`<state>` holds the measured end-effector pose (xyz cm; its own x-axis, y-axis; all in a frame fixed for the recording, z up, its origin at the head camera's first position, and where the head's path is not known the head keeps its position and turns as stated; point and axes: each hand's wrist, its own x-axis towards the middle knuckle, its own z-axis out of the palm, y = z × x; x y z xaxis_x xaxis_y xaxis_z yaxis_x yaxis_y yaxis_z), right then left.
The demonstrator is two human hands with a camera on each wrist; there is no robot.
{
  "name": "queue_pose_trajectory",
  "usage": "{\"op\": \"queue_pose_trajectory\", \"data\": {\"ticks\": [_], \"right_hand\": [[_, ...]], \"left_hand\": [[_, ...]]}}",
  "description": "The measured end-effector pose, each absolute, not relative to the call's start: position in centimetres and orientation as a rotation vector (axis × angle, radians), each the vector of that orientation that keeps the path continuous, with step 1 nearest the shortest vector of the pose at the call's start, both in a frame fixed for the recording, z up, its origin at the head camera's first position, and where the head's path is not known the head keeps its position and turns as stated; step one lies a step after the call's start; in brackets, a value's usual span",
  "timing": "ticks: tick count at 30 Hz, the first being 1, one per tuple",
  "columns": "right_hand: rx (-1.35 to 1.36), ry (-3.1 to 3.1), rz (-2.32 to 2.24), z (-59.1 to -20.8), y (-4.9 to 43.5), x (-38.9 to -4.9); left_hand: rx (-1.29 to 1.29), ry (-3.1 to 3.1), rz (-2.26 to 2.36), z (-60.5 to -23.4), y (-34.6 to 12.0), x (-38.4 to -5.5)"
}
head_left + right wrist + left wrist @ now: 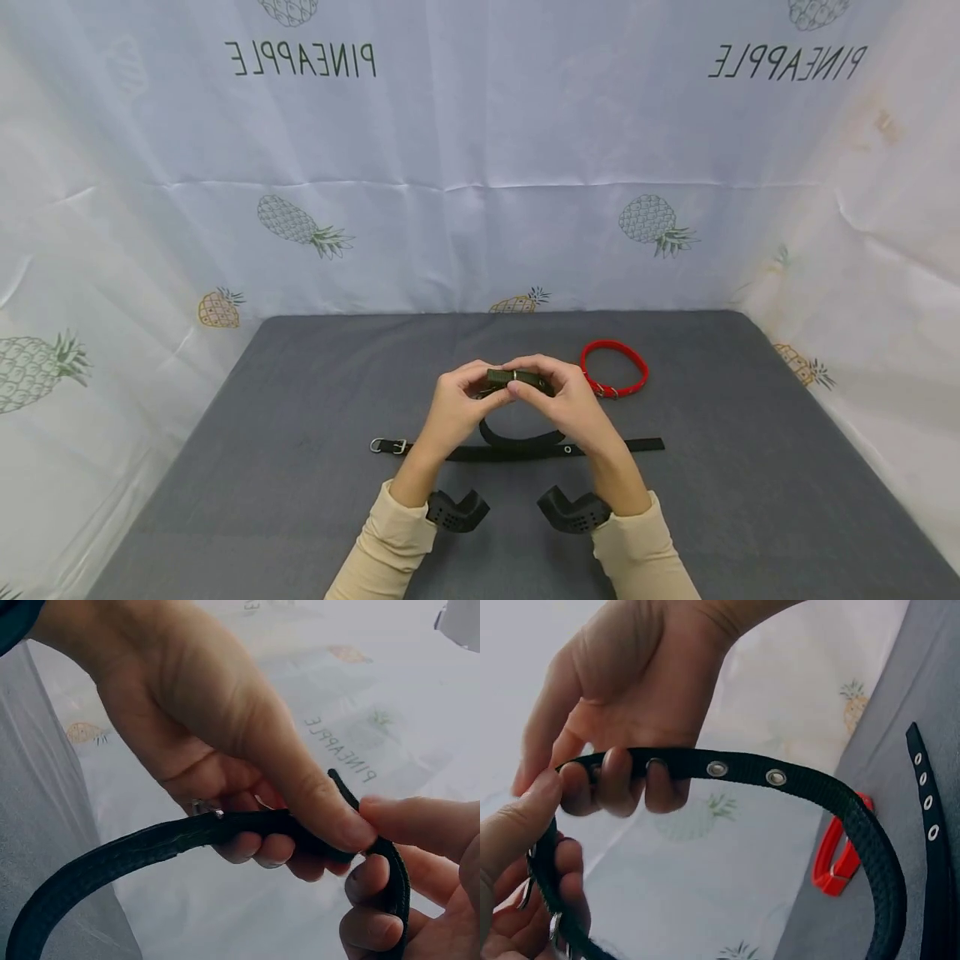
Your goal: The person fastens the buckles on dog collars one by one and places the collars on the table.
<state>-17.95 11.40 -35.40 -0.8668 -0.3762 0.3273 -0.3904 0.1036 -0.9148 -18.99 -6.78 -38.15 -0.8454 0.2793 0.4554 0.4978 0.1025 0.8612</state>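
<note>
A dark green collar [517, 446] is bent into a loop and held up in front of me by both hands. My left hand [456, 407] pinches its buckle end, where metal fittings [555, 928] show in the left wrist view. My right hand [566, 404] grips the end with metal eyelets [776, 777], fingers curled round the webbing. The fingertips of both hands meet where the two ends come together. In the right wrist view the strap's tip [341, 786] sticks up past my right thumb. The rest of the collar's loop [90, 864] hangs below.
On the grey table [300, 500] a black collar [645, 444] lies stretched out behind the wrists, its buckle at the left. A red collar [636, 358], closed into a ring, lies beyond my right hand. Pineapple-print curtains [480, 125] enclose the back and sides.
</note>
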Motion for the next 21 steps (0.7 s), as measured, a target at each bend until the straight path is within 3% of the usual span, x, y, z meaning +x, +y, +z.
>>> {"op": "queue_pose_trajectory", "data": {"ticks": [8,21], "right_hand": [[0.585,-2.302,1.925,-35.66,11.85,-18.34],[0.574,-2.098,2.018,-36.17,10.95,-18.51]], "left_hand": [[-0.754,-2.24,-1.859,-37.92,-6.77,-18.93],[-0.786,-2.101,-1.891,-38.2,-6.09,-18.69]]}}
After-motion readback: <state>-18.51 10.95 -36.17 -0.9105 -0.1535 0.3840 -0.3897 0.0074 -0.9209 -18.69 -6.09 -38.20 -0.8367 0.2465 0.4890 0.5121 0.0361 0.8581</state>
